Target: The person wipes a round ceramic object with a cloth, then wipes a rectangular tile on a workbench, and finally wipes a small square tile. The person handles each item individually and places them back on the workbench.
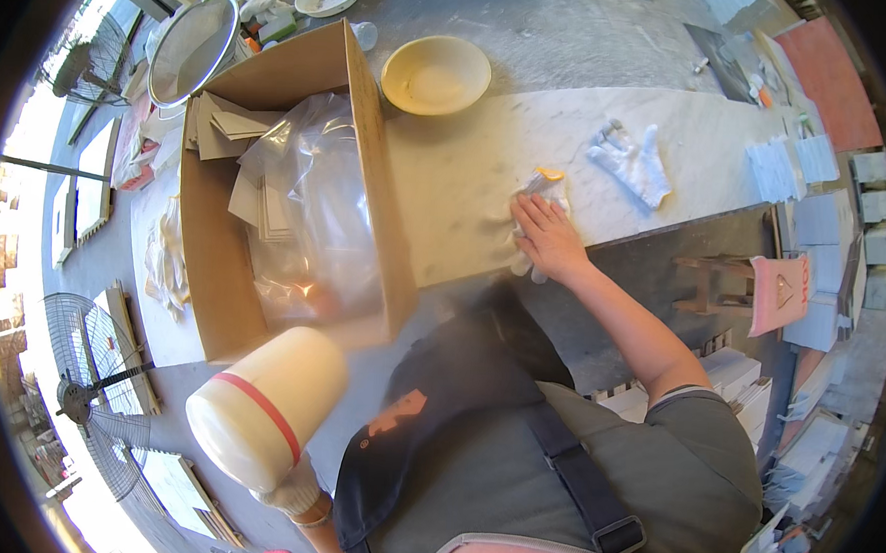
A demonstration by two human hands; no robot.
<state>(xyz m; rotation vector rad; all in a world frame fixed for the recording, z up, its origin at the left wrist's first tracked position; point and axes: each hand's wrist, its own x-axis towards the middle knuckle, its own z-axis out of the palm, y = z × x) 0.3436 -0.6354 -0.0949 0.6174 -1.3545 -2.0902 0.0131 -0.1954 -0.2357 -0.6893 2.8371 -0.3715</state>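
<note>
At the lower left, my left hand (296, 491), in a pale knitted glove, holds up a white cylindrical container (268, 400) with a red band. Most of its fingers are hidden behind the container. My bare right hand (548, 237) rests on a crumpled white glove (558, 187) with a yellow edge, its fingers stretched out at the edge of the marble-patterned tabletop (466, 218). Further right lies another white glove (631, 164). Just beyond the container stands an open cardboard box (368, 172) with a clear plastic bag (317, 200) and cardboard pieces (271, 207) in it.
A cream bowl (437, 74) sits beside the box's far right corner. A round sieve (192, 51) is behind the box. Several fans, one (81, 398) at the left, stand around. Right of the table are a stool (713, 283) with a pink cover (778, 294) and stacked white boxes (821, 236).
</note>
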